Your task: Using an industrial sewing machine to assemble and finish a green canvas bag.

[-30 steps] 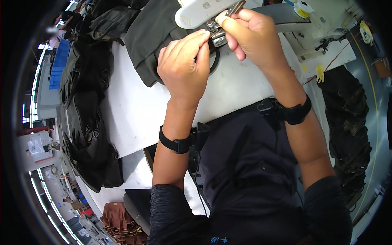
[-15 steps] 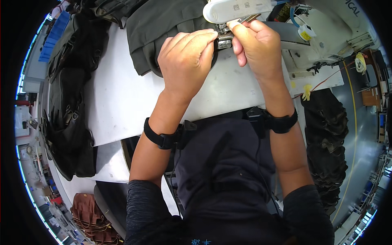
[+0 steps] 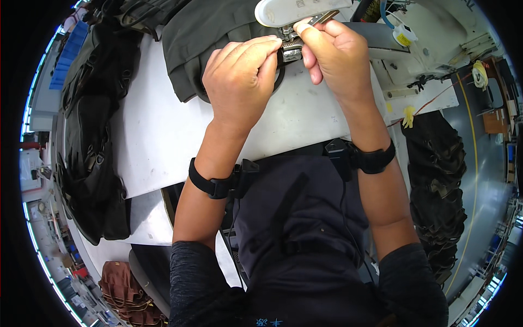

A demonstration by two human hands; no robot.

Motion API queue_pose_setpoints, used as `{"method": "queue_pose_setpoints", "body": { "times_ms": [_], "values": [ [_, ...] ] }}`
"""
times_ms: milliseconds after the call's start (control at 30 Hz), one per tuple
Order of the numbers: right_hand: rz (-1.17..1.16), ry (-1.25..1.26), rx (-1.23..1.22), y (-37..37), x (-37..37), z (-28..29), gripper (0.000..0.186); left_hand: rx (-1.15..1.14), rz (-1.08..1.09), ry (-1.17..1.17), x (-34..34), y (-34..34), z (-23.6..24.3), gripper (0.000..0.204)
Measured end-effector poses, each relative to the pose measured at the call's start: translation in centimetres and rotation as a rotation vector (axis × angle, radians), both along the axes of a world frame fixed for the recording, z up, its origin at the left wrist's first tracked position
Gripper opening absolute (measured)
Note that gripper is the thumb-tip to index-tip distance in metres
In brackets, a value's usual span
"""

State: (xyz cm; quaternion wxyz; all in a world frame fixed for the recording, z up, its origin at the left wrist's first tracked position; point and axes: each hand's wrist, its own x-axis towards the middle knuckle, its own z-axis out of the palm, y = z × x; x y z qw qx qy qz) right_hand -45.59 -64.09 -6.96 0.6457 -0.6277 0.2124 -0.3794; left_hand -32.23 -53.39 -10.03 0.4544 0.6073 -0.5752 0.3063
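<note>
A sewing machine's pale head (image 3: 294, 12) reaches over the white table, with a metal presser foot (image 3: 287, 34) under it. Left of the foot, my left hand (image 3: 239, 82) is closed, thumb and fingertips pressed together beside the needle area. What it pinches, if anything, is hidden. My right hand (image 3: 340, 60) is closed around a slim metal tool (image 3: 322, 18) that resembles thread snips or tweezers. Its thumb tip lies close to the presser foot. Beyond my left hand, a dark grey fabric bag (image 3: 204, 38) with a zip edge lies up against the machine.
Several black bags (image 3: 90, 136) lie along the table's left side. A pile of dark bags (image 3: 436, 174) stands at the right. Lower left sits a brown bag (image 3: 122, 286). Yellow thread or ribbon (image 3: 408, 117) hangs at the table's right edge. A small white bottle (image 3: 404, 37) stands on the machine.
The whole view has shifted slightly, so the machine and hands appear a little further left and up. Both hands keep nearly the same hold beside the presser foot.
</note>
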Motion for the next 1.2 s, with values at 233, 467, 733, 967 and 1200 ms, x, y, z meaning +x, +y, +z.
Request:
{"method": "queue_pose_setpoints", "body": {
  "times_ms": [233,467,733,967,1200],
  "values": [
    [0.002,0.01,-0.021,0.0,0.0,0.0,0.019,0.076,-0.001,0.032,0.2,0.4,0.3,0.015],
    [0.014,-0.01,-0.032,0.0,-0.1,-0.1,0.021,0.062,-0.052,0.028,0.6,0.1,0.6,0.01],
    [0.01,-0.021,-0.074,0.2,-0.7,0.2,0.019,0.532,-0.47,0.269,3.7,-1.5,6.6,0.033],
    [0.017,-0.031,-0.026,0.1,-0.7,0.2,0.021,0.7,-0.472,-0.089,4.3,-1.4,8.8,0.032],
    [-0.112,0.032,-0.734,-0.7,-0.2,-0.4,0.017,0.891,-0.108,-0.064,4.2,2.9,7.9,0.025]
  ]
}}
